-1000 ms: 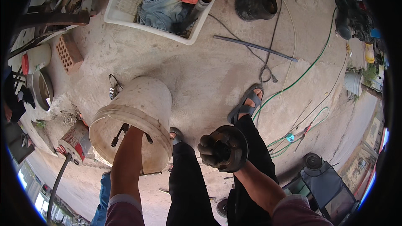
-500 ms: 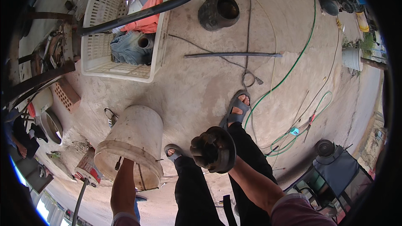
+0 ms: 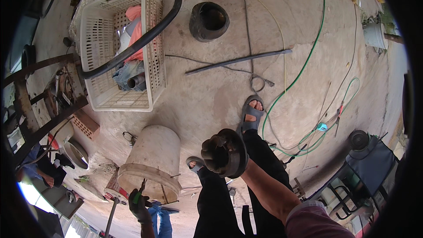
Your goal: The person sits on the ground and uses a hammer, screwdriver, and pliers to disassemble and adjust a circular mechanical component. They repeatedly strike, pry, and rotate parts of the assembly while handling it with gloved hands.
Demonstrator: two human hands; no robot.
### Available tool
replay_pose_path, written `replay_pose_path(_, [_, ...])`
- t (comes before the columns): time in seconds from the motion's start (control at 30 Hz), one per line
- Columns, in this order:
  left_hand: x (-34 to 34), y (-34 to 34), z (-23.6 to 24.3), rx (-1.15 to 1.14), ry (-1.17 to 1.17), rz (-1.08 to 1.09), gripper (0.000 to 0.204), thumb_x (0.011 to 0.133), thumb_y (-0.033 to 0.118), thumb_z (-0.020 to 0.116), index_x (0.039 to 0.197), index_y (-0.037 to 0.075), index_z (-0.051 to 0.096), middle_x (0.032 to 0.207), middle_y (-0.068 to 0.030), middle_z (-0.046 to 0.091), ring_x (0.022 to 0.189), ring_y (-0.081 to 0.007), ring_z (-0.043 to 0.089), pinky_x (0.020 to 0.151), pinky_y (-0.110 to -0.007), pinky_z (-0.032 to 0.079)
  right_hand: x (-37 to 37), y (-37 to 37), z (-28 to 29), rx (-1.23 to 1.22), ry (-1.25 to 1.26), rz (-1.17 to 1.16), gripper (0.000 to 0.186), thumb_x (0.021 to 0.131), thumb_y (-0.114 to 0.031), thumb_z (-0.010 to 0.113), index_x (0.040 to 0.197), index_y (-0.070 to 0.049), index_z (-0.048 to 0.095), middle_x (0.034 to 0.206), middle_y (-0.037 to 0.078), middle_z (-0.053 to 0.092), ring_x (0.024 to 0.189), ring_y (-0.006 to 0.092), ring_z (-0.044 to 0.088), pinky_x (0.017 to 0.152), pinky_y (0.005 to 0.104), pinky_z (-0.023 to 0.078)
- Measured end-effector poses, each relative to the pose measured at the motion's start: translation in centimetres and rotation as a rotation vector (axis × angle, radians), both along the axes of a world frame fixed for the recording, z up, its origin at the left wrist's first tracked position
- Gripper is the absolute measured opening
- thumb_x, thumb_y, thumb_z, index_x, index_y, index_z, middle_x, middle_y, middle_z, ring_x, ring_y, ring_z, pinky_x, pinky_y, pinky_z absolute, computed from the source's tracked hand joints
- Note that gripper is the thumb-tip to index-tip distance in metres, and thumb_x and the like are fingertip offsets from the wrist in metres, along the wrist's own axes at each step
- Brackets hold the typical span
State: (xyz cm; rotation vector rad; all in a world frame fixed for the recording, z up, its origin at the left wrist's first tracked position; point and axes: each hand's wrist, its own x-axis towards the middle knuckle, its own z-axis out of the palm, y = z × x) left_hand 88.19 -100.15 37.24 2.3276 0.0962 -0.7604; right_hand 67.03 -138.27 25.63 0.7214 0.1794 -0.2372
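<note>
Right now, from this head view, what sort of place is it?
Probably a workshop or repair yard. Signs: the stained, bare floor, the green-handled tool in the left hand, and the dark round part in the right hand.

Dark round rimmed part (image 3: 241,152) in right hand (image 3: 214,153), green-handled tool (image 3: 138,197) in left hand (image 3: 140,210)

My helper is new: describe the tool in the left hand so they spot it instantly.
Find the big off-white bucket, lower left of centre. At its mouth, the left hand grips the tool, dark tip upward in the picture. Its green handle sets it apart from the thin dark rod on its right.
</note>
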Motion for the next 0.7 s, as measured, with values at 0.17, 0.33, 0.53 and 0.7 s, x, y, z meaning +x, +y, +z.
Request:
replay_pose_path(0.17, [-1.6,-14.3,7.1,-0.149,0.085,-0.129,0.043,0.095,0.009,0.061,0.136,0.001,0.049,0.085,-0.0142,0.071,0.05,-0.0178,0.061,0.049,-0.026,0.05,-0.6,-2.0,-0.8,-0.064,-0.051,-0.077,0.027,0.099,-0.038,0.054,0.099,-0.013,0.064,0.105,0.008,0.059,0.083,0.0213,0.054,0.075,0.0413,0.049])
replay_pose_path(0.33, [-0.9,-29.0,6.9,-0.39,0.29,-0.361,0.049,0.091,0.014,0.07,0.133,0.003,0.048,0.092,-0.0169,0.069,0.064,-0.0216,0.068,0.063,-0.031,0.058,-1.5,-4.9,-0.7,0.037,-0.129,-0.099,0.036,0.1,-0.046,0.049,0.099,-0.012,0.063,0.09,0.006,0.052,0.08,0.0225,0.055,0.069,0.0408,0.045])
replay_pose_path(0.53, [-1.4,-44.7,0.8,-0.444,0.337,-0.531,0.033,0.097,0.012,0.063,0.127,0.002,0.054,0.09,-0.0131,0.069,0.064,-0.0164,0.064,0.057,-0.029,0.053,-3.6,-8.0,-1.3,-0.026,-0.062,-0.223,0.048,0.098,-0.045,0.052,0.12,-0.004,0.061,0.096,0.009,0.056,0.077,0.0279,0.058,0.066,0.0417,0.051])
replay_pose_path(0.7, [1.5,-56.6,-7.7,-0.157,0.114,-0.807,0.035,0.096,0.012,0.058,0.13,0.004,0.06,0.09,-0.0098,0.069,0.063,-0.0104,0.061,0.058,-0.028,0.05,-4.9,-8.7,-2.4,0.001,-0.059,-0.257,0.047,0.1,-0.047,0.049,0.116,-0.005,0.06,0.103,0.011,0.057,0.087,0.03,0.06,0.074,0.0451,0.052])
